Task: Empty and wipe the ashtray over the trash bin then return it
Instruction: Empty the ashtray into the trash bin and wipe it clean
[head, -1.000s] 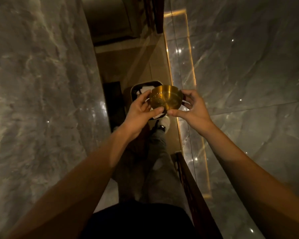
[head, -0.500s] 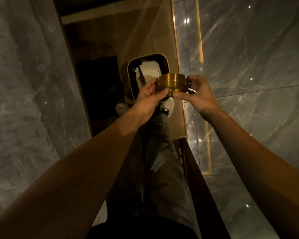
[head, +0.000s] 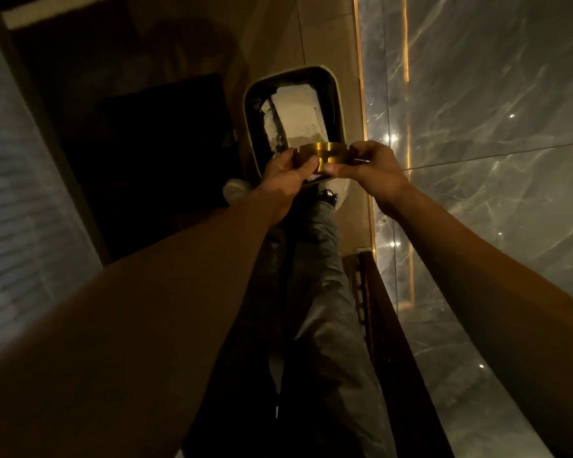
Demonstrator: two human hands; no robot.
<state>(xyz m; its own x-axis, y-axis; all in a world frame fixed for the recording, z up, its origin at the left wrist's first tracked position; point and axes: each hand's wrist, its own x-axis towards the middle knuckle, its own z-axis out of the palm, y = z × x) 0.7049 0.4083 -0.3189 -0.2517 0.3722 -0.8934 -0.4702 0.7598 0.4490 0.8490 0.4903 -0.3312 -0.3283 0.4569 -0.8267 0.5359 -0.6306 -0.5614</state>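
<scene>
- The brass ashtray [head: 325, 156] is held at its two sides over the near end of the trash bin [head: 339, 104], seen edge-on with its notched rim away from the camera
- The left hand [head: 283, 175] is curled closed on the ashtray's left side, thumb on the near wall; the right hand [head: 366, 165] is pinched shut on the right side, thumb underneath
- I cannot tell whether either hand also holds a cloth or tissue; something pale and thin shows at the right fingers but is too blurred to name
- The step in hand looks like the tipping-out: the mouth should face fully down into the bin, so the roll wants completing
- The ashtray hangs above the bin's near rim, close to the shoes [head: 336, 193] below; moving it forward toward the bin's middle, over the white paper waste [head: 296, 114], would keep ash off the floor [head: 328, 34]
- A firm two-sided hold is right for shaking; short taps should do better than a wide swing, since smooth metal can slip
- For wiping, one hand should take the whole ashtray by its wall while the other works inside, all above the bin
- Light is dim, so checking the bowl for residue will need tilting it toward the glow at the marble wall [head: 493, 127]
</scene>
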